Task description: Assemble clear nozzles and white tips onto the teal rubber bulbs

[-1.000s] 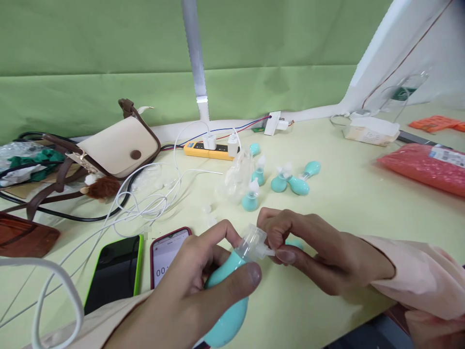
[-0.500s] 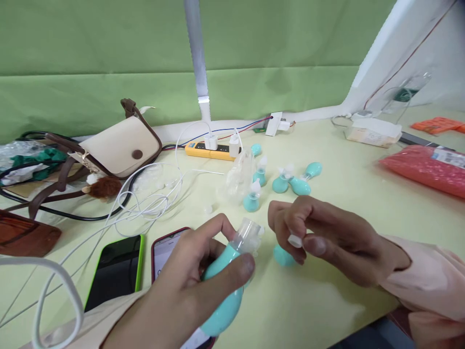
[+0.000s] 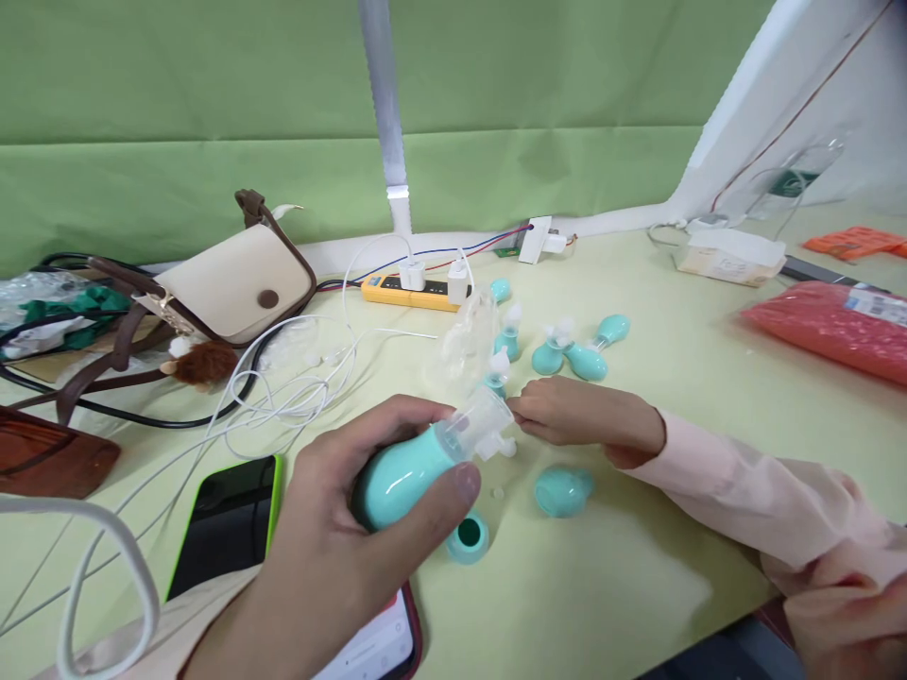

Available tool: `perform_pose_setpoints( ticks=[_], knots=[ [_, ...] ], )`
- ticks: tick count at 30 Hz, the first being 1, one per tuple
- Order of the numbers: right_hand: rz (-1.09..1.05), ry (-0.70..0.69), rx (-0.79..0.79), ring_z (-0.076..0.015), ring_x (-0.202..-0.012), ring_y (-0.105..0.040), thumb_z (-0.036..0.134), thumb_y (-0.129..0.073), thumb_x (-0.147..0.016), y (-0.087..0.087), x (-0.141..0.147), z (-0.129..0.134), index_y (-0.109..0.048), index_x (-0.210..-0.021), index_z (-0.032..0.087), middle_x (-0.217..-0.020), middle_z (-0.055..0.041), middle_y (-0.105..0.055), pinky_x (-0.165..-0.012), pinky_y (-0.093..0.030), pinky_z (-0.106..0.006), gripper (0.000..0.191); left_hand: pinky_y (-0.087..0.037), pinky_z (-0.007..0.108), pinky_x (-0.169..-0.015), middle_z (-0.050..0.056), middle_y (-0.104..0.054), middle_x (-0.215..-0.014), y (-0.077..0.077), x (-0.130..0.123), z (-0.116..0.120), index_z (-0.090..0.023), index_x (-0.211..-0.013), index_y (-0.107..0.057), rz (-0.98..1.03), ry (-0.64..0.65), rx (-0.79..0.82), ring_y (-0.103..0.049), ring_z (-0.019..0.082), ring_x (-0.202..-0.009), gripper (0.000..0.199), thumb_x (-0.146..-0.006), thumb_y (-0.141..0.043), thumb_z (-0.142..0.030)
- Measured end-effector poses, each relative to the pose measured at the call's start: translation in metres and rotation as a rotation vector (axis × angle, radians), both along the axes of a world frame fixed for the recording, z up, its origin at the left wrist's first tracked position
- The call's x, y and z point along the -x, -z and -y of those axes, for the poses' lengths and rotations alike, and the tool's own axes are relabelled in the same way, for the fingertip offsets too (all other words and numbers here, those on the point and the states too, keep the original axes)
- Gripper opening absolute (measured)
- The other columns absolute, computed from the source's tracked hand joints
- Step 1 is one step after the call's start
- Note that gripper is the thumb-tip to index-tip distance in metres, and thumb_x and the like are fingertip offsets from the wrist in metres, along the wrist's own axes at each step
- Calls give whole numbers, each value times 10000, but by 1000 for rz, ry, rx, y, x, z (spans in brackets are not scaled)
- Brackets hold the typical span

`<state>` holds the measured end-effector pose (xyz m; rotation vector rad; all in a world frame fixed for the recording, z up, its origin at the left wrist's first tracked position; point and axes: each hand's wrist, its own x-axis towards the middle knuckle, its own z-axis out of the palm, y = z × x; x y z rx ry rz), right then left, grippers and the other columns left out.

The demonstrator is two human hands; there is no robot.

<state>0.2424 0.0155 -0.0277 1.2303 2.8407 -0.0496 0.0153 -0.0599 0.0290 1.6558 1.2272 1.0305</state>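
Note:
My left hand point(image 3: 340, 529) is closed around a teal squeeze bulb point(image 3: 407, 477), tilted with its clear plastic tube point(image 3: 478, 425) pointing up and right. A small clear side spout point(image 3: 500, 446) sticks out of the tube. My right hand point(image 3: 559, 411) is just beyond the tube's mouth, low over the table, its fingers curled together. The tube hides its fingertips, so what they hold, if anything, does not show. Below lie a teal bulb with an open neck point(image 3: 468, 536), another teal bulb point(image 3: 563, 491) and a small whitish piece point(image 3: 497, 492).
Several teal bulbs with clear tops point(image 3: 585, 361) stand or lie farther back beside a crumpled clear bag point(image 3: 464, 345). A yellow power strip point(image 3: 407, 293), white cables point(image 3: 304, 387) and a handbag point(image 3: 233, 283) are behind. Phones point(image 3: 227, 515) lie left; a red package point(image 3: 829, 326) sits right.
My right hand has moved forward and left, turning palm down; the small white piece between its fingers is no longer visible there. My left hand has tipped the bulb further rightward, uncovering the open-necked bulb.

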Motion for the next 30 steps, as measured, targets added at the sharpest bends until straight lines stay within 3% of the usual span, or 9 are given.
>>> perform_pose_setpoints(
  ticks=[3, 7, 9, 11, 14, 16, 21, 27, 30],
  knots=[
    [-30, -60, 42, -102, -589, -440, -45, -372, -725, -9, -2, -3, -454, -589, 171, -594, 9, -480, -559, -291, -243, 268, -376, 116, -367, -92, -530, -565, -1, -4, 0, -290, -792, -582, -8, -29, -9, -445, 57, -441, 122, -700, -657, -315],
    [-78, -53, 84, -72, -445, -331, 33, -469, -705, -30, -6, -1, -384, -514, 166, -450, 46, -374, -468, -237, -238, 249, -394, 123, -379, -97, -558, -532, 1, -6, -1, -257, -772, -554, -190, 23, -159, -490, 62, -426, 105, -718, -636, -295],
    [-237, -18, 100, -65, -430, -359, 146, -492, -785, -43, -5, 10, -418, -571, 172, -460, 51, -413, -455, -274, -217, 228, -402, 149, -397, -96, -568, -522, 4, -6, 1, -261, -811, -548, -333, 63, -268, -494, 70, -409, 101, -748, -612, -306],
    [-662, 57, 157, -69, -459, -430, 263, -462, -866, -53, 0, 28, -445, -660, 176, -511, 38, -473, -457, -327, -196, 224, -427, 188, -436, -79, -594, -554, 7, -4, 5, -269, -878, -538, -489, 72, -376, -531, 98, -438, 141, -767, -592, -335],
    [-901, -36, 311, -84, -535, -468, 376, -496, -860, -59, 13, 54, -461, -875, 175, -641, 13, -534, -485, -370, -193, 204, -465, 230, -489, -36, -648, -663, 11, -4, 15, -285, -928, -531, -646, 90, -419, -625, 157, -567, 168, -789, -546, -378],
    [-852, -129, 425, -80, -538, -432, 393, -569, -813, -55, 22, 64, -445, -931, 163, -663, 14, -526, -492, -364, -195, 287, -492, 254, -537, -28, -660, -717, 14, -7, 22, -301, -913, -534, -677, 115, -381, -644, 173, -612, 153, -808, -496, -406],
    [-886, -216, 533, -55, -459, -237, 343, -497, -855, -34, 33, 63, -333, -613, 173, -496, 66, -299, -431, -224, -207, 339, -507, 343, -677, -37, -640, -773, 18, -13, 34, -313, -863, -532, -689, 107, -175, -631, 208, -746, 203, -835, -403, -467],
    [-957, -298, 866, -43, -427, -226, 286, -399, -892, -30, 30, 62, -341, -607, 169, -482, 70, -279, -405, -213, -195, 314, -498, 265, -623, -44, -622, -735, 0, -11, 25, -350, -808, -611, -617, 279, 120, -604, 155, -617, 164, -727, -545, -476],
    [-999, -300, 935, -43, -427, -218, 273, -391, -894, -30, 30, 63, -337, -596, 168, -476, 75, -260, -405, -212, -196, 320, -435, 180, -480, -58, -562, -621, -8, -12, 16, -291, -742, -597, -508, 409, 207, -559, 117, -534, 159, -722, -578, -448]
  ],
)
